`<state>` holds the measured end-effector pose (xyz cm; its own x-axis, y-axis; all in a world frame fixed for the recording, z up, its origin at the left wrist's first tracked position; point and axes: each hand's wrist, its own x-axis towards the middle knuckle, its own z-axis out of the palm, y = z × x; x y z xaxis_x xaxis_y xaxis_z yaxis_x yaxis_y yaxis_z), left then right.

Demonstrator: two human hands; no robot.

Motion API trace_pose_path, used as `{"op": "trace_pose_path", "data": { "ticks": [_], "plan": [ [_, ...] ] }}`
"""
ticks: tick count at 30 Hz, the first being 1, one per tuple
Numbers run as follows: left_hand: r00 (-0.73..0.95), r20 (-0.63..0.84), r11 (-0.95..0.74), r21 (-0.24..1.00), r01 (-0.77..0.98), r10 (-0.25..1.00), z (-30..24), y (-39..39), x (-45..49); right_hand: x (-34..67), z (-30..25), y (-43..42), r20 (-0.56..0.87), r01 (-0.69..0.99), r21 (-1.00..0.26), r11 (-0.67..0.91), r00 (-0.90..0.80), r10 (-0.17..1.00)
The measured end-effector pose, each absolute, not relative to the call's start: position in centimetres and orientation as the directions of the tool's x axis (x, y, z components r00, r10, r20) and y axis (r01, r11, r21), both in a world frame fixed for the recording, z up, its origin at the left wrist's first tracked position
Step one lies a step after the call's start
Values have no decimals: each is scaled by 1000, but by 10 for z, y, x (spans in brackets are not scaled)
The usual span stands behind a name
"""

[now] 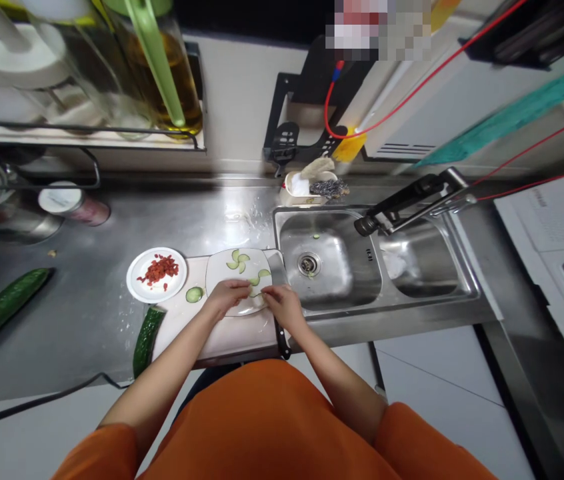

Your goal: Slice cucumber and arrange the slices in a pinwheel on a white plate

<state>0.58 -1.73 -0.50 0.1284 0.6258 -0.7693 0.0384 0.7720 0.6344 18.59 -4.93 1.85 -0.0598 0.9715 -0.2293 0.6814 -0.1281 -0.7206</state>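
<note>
A white plate rests on a pale cutting board. Thin cucumber slices form a pinwheel at its far side, and more slices lie nearer my fingers. Over the plate's near part, my left hand pinches a cucumber slice. My right hand comes in from the plate's right edge, fingertips pressed together; what they hold is too small to make out. A round cucumber piece lies on the board left of the plate. A knife with a black handle is partly hidden beside my right wrist.
A white dish of red goji-like berries stands left of the board, near a cut cucumber. A whole cucumber lies far left. To the right is a double sink with a faucet; a sponge holder sits behind.
</note>
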Motion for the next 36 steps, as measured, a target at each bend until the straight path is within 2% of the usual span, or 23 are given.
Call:
{"op": "trace_pose_path", "data": {
  "ticks": [5, 9, 13, 20, 26, 36],
  "plan": [
    [57, -590, 559, 788, 259, 805, -12, 1, 14, 180, 5, -40, -269, 737, -625, -257, 105, 957],
    [42, -463, 400, 805, 438, 886, -13, 11, 21, 174, 0, -34, -285, 791, -543, -283, 143, 948],
    [62, -376, 287, 794, 536, 925, -11, 17, 27, 170, 2, -30, -328, 822, -453, -343, 204, 922],
    [87, -340, 202, 726, 657, 937, -11, 20, 29, 166, 8, -24, -362, 850, -378, -368, 231, 903],
    [123, -326, 137, 669, 730, 937, -13, 24, 30, 165, 8, -22, -362, 862, -366, -350, 215, 907],
    [155, -301, 77, 637, 767, 941, -18, 24, 34, 165, 9, -21, -342, 889, -339, -308, 189, 921]
  ]
}}
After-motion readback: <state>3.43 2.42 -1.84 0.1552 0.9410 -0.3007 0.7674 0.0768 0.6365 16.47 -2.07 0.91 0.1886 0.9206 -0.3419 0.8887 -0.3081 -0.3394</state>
